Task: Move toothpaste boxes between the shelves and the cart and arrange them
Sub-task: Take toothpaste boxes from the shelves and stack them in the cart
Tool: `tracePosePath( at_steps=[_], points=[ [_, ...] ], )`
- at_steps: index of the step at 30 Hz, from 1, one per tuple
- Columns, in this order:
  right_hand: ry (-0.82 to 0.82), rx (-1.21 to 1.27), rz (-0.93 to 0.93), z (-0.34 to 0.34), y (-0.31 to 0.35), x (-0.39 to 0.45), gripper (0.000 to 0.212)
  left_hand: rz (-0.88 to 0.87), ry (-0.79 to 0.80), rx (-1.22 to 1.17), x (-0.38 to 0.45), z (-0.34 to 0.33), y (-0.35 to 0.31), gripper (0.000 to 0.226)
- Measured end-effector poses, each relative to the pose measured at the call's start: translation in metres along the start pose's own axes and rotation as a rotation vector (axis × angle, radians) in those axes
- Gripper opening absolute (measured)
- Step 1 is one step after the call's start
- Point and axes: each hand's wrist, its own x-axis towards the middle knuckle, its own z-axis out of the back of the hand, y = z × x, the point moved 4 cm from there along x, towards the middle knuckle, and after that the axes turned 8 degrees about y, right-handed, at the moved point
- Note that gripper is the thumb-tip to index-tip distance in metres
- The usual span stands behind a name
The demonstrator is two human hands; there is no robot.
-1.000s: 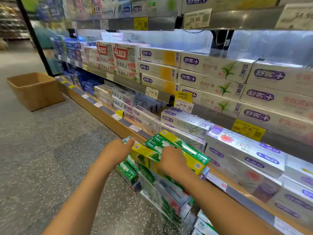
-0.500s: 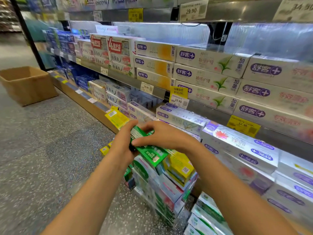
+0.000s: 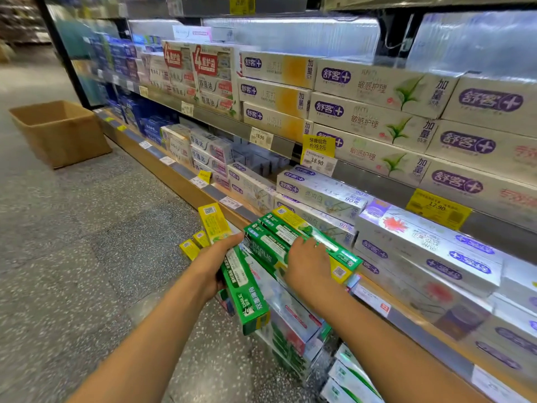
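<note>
Green and yellow toothpaste boxes are piled on the cart below the shelf edge. My left hand (image 3: 213,264) grips one green box (image 3: 245,289) that tilts down toward me, its yellow end (image 3: 214,222) sticking up past my fingers. My right hand (image 3: 308,264) lies flat on a layer of green boxes (image 3: 273,242) on top of the pile. More boxes of the cart load (image 3: 293,335) show under both hands. White and purple toothpaste boxes (image 3: 427,248) fill the lower shelf to the right.
The shelves (image 3: 267,141) run from far left to near right, packed with boxed toothpaste and price tags. An open cardboard box (image 3: 58,132) stands on the speckled floor at the left. Two small yellow boxes (image 3: 193,244) sit by my left wrist.
My hands have parted: the left has swung a green box down and outward, while the right moved right and pressed onto the top layer. The view shifted slightly.
</note>
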Motion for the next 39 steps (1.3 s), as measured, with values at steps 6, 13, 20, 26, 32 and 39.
tracePosePath(
  at_steps=[6,13,20,26,32,39],
  points=[
    [-0.015,0.065,0.091,0.037,-0.008,-0.004,0.020,-0.066,0.025,0.019,-0.003,0.007,-0.034,0.016],
    [-0.252,-0.427,0.704,0.211,0.044,-0.046,0.047,-0.169,0.083,0.157,-0.048,0.012,-0.167,0.023],
    [-0.401,-0.709,1.070,0.419,0.128,-0.094,0.038,-0.210,0.286,0.363,-0.145,-0.010,-0.354,0.066],
    [-0.569,-0.692,1.425,0.616,0.186,-0.169,0.032,-0.357,0.359,0.581,-0.261,-0.038,-0.543,0.093],
    [-0.686,-0.577,1.531,0.792,0.228,-0.268,0.046,-0.484,0.260,0.476,-0.391,-0.049,-0.686,0.063],
    [-0.979,0.065,1.341,0.913,0.234,-0.365,0.053,-0.664,0.033,0.271,-0.551,-0.066,-0.763,0.042]
  ],
)
